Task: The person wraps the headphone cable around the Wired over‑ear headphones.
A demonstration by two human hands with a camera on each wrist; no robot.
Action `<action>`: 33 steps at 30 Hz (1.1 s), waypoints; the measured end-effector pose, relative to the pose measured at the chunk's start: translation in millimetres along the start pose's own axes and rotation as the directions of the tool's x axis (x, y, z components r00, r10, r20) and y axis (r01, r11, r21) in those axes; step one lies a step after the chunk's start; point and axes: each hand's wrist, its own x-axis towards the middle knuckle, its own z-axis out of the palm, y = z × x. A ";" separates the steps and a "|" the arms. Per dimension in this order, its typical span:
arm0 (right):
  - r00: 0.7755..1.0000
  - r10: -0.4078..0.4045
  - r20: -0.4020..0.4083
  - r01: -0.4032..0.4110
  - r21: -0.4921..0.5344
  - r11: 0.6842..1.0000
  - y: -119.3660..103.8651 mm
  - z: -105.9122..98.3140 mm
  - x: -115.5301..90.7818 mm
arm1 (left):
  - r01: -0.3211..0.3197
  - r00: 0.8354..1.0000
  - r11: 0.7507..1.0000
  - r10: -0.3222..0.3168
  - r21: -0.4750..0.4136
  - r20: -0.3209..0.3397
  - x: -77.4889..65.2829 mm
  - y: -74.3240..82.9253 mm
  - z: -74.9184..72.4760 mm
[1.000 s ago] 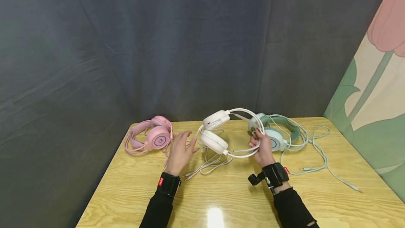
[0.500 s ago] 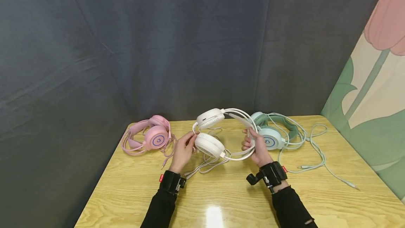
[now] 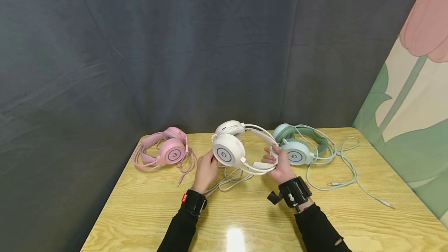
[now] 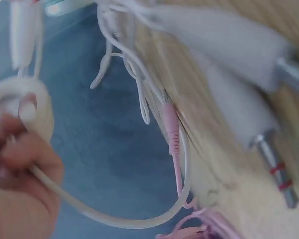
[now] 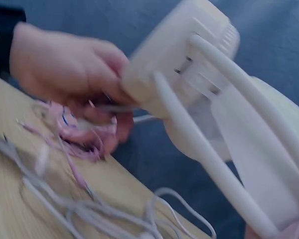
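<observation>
White headphones [image 3: 224, 153] are held up over the middle of the table, the near earcup's ring logo facing the camera. My left hand [image 3: 205, 172] pinches the earcup end, thumb and fingers at its lower left edge. In the left wrist view, the white cable [image 4: 134, 222] runs out from under the fingers of that hand [image 4: 20, 199]. My right hand [image 3: 281, 168] grips the padded headband on the right side. Seen from the right wrist, the twin headband tubes [image 5: 214, 169] reach toward the earcups, with my left hand [image 5: 72, 72] beyond.
Pink headphones [image 3: 171, 153] lie on the wooden table [image 3: 147, 213] at left, a pink plug beside them. Green headphones [image 3: 297, 153] lie close behind my right hand, their cord [image 3: 353, 174] looping right. The white cord [image 3: 227, 184] lies coiled below the held pair. A dark curtain [image 3: 210, 49] hangs behind.
My left hand has moved in from beside the white headphones and taken hold at the earcups. The headphones have shifted slightly left and turned, bringing the earcup's logo into view.
</observation>
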 end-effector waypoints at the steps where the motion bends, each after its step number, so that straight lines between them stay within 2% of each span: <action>1: 1.000 -0.003 -0.021 0.004 0.017 1.000 2.6 3.1 -0.2 | -0.027 0.999 0.995 0.029 0.092 -0.017 -1.1 1.4 2.0; 3: 0.998 -0.010 -0.064 0.013 0.048 0.999 8.3 10.5 -0.6 | -0.070 0.997 0.967 0.078 0.246 -0.023 -3.8 5.4 5.1; 6: 0.990 -0.038 -0.137 0.049 0.073 0.996 16.7 18.5 0.0 | -0.119 0.993 0.916 0.116 0.383 0.031 -8.5 12.4 9.2; 9: 0.981 -0.091 -0.169 0.102 0.057 0.993 23.9 24.7 2.1 | -0.209 0.978 0.863 0.172 0.460 0.120 -12.5 18.7 12.4; 11: 0.974 -0.146 -0.174 0.152 0.021 0.988 26.8 28.0 3.9 | -0.285 0.957 0.845 0.222 0.452 0.188 -14.9 22.5 13.4; 13: 0.965 -0.203 -0.168 0.199 -0.037 0.979 27.0 30.5 6.2 | -0.348 0.933 0.836 0.267 0.424 0.240 -16.0 25.2 13.5; 14: 0.958 -0.236 -0.163 0.226 -0.076 0.971 26.0 31.2 7.8 | -0.367 0.924 0.841 0.282 0.398 0.258 -16.4 26.3 12.7; 18: 0.925 -0.344 -0.158 0.308 -0.214 0.927 18.0 33.3 13.9 | -0.367 0.911 0.875 0.270 0.316 0.311 -16.7 27.8 8.1; 22: 0.880 -0.455 -0.135 0.391 -0.338 0.856 8.6 37.4 20.7 | -0.341 0.913 0.910 0.262 0.235 0.312 -14.4 29.6 4.1; 25: 0.831 -0.545 -0.110 0.447 -0.449 0.773 3.5 39.0 24.5 | -0.336 0.920 0.924 0.281 0.181 0.272 -13.8 32.5 1.4; 29: 0.787 -0.616 -0.034 0.487 -0.578 0.655 -2.1 42.0 23.3 | -0.358 0.922 0.917 0.316 0.179 0.225 -13.3 35.5 -5.3; 33: 0.759 -0.650 0.014 0.483 -0.681 0.550 -6.3 45.0 23.9 | -0.407 0.910 0.886 0.371 0.223 0.184 -10.6 38.1 -15.8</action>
